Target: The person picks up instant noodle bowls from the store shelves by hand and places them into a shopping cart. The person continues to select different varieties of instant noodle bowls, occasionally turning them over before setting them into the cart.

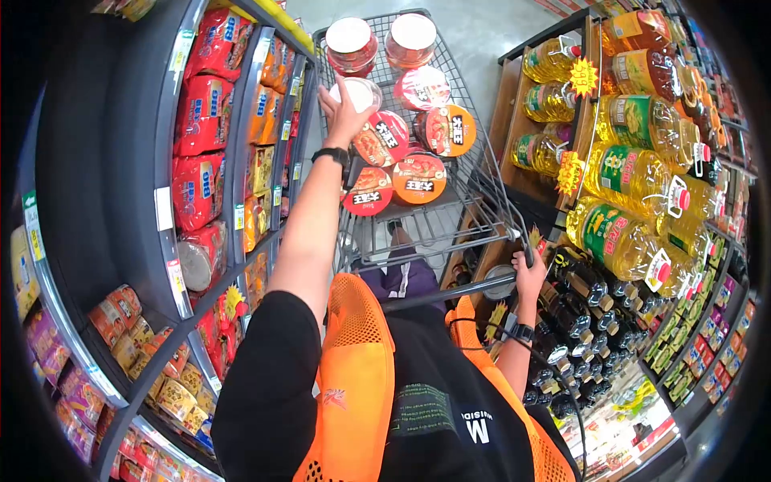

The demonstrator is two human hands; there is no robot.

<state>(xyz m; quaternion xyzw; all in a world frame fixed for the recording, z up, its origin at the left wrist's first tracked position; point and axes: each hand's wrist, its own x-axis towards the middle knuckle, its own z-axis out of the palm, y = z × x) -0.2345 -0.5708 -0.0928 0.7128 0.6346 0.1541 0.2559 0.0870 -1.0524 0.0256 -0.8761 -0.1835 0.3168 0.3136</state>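
Note:
Inside a wire shopping cart [482, 193] stand several instant noodle tubs. My left hand [345, 112] reaches over the cart's left side and grips a white-lidded tub [363, 94]. Just right of it is a tub with a pink and white lid [422, 87]. Two more white-lidded tubs, one at the far left [351, 40] and one at the far right [410, 40], stand at the cart's front end. Nearer me sit red-lidded tubs [382, 138] and orange-lidded tubs [446, 130]. My right hand [530, 273] is wrapped round the right end of the cart handle [458, 289].
Shelves on the left hold red noodle packs [203, 112] and orange packs [263, 112]. On the right, wooden shelving [491, 132] carries yellow oil bottles [634, 181], with dark bottles [566, 309] below. Grey floor [478, 28] shows beyond the cart.

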